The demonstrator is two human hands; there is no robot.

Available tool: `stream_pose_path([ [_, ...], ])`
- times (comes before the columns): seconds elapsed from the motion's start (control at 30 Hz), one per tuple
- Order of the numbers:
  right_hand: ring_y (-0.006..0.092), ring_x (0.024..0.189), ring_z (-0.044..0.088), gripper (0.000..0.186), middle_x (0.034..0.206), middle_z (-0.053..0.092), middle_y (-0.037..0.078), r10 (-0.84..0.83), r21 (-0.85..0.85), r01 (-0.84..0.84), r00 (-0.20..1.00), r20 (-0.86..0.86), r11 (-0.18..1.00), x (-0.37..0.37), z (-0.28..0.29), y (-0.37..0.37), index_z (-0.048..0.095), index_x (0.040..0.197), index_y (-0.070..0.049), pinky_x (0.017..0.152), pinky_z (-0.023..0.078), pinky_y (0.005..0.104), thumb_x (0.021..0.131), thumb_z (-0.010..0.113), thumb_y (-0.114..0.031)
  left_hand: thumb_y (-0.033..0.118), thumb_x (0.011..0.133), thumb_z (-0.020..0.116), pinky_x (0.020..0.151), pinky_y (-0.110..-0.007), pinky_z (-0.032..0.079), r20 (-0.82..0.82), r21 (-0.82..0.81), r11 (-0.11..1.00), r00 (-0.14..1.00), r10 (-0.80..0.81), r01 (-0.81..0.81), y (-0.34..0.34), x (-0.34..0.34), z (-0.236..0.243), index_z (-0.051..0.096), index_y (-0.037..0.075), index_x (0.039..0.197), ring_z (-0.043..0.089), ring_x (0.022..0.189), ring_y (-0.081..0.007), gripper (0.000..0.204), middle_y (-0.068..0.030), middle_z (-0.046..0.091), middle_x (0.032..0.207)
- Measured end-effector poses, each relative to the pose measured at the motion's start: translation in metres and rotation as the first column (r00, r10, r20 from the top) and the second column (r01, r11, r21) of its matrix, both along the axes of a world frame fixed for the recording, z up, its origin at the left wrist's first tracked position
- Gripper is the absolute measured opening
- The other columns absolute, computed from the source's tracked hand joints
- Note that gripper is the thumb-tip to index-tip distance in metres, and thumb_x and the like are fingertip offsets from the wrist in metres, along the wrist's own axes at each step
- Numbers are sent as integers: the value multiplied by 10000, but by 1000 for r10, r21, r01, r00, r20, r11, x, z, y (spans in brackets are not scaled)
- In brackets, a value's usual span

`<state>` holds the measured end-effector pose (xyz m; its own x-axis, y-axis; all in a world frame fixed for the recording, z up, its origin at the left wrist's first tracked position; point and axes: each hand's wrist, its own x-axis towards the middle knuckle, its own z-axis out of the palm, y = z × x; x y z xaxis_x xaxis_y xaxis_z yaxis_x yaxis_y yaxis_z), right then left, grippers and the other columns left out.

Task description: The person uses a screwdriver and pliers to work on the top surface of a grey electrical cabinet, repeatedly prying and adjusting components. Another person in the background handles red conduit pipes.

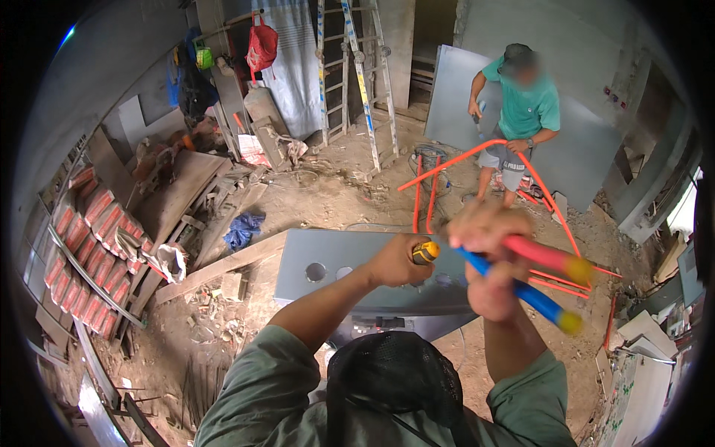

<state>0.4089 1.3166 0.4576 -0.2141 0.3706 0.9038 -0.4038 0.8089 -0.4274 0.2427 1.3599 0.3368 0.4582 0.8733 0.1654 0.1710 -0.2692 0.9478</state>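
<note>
My left hand (395,262) is closed round a tool with a yellow-and-black handle (426,253); its working end is hidden. Close to its right, my right hand (488,229) is smeared by motion. It grips two thick handles, a red handle (538,254) and a blue handle (530,295), both with yellow ends. They spread apart to the right; whether they belong to one tool is unclear. Below both hands lies a grey panel (298,257) with round holes. Any small piece between the hands is too blurred to make out.
Ahead on the right, a co-worker (527,104) in a green shirt holds a bent orange pipe (450,165) and a tool. A ladder (366,93) stands at the back. Stacked red-and-white packs (93,253) and boards (175,201) lie left; a blue cloth (243,229) is on the dirt floor.
</note>
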Motion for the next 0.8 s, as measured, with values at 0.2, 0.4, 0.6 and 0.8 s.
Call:
stream_pose_path([
  [0.2, 171, 803, 486, 326, 939, 487, 52, 7, -219, -65, 968, -252, 974, 56, -44, -5, 460, 1080, -92, 765, 466, 361, 1054, 613, -379, 93, 818, 782, 647, -322, 489, -89, 208, 977, 996, -24, 42, -6, 6, -12, 634, 37, 878, 558, 685, -109, 169, -12, 632, 738],
  [0.4, 160, 786, 455, 449, 917, 455, 28, -125, -519, -52, 946, -300, 853, 127, -104, -45, 461, 1081, -124, 751, 460, 360, 1060, 568, -560, 37, 792, 756, 554, -309, 443, 146, -146, 985, 986, -74, 95, 24, -34, -11, 575, 64, 800, 527, 593, -114, 183, 16, 556, 687],
  [0.6, 163, 796, 465, 502, 926, 458, 30, -240, -591, 32, 931, -276, 806, 154, -137, -96, 463, 1120, -120, 753, 470, 368, 1036, 614, -592, 41, 787, 767, 530, -303, 420, 149, 27, 998, 987, 55, -60, 2, -17, -21, 540, 84, 773, 510, 579, -99, 232, 22, 512, 680],
  [0.8, 150, 807, 490, 420, 895, 496, -1, -428, -779, -36, 819, -382, 626, 200, -165, -122, 517, 1104, -162, 833, 455, 399, 1096, 504, -582, 47, 787, 763, 561, -297, 429, 192, 216, 946, 960, 202, -242, -6, -12, -42, 594, 59, 824, 502, 614, -88, 173, 22, 561, 696],
])
